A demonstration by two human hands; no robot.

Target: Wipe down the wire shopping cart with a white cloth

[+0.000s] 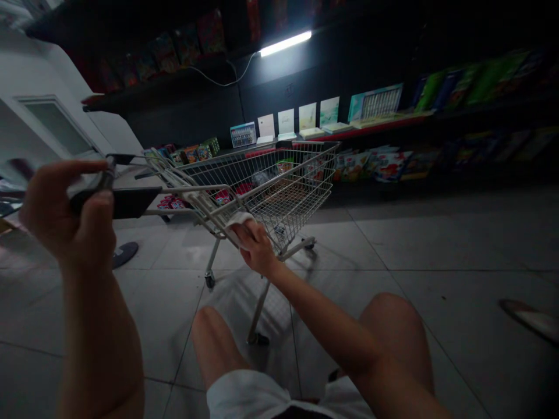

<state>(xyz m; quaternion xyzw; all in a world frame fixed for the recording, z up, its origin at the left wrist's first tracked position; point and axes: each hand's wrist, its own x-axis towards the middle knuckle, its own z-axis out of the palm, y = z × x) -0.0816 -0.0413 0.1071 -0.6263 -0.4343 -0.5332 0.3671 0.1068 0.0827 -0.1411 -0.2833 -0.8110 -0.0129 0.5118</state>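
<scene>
A small wire shopping cart [279, 186] stands on the tiled floor in front of me. My left hand [65, 215] is closed round the cart's dark push handle [126, 201] at the left. My right hand [255, 244] presses a white cloth [238, 222] against the lower rear frame of the basket, fingers curled over it. My bare knees show at the bottom, low to the floor.
Dark shelves [393, 122] with books and coloured boxes run along the far wall under a strip light [286, 42]. A white door or cabinet [56, 122] stands at the left. A sandal-like object [530, 319] lies at the right edge. Grey floor tiles spread to the right.
</scene>
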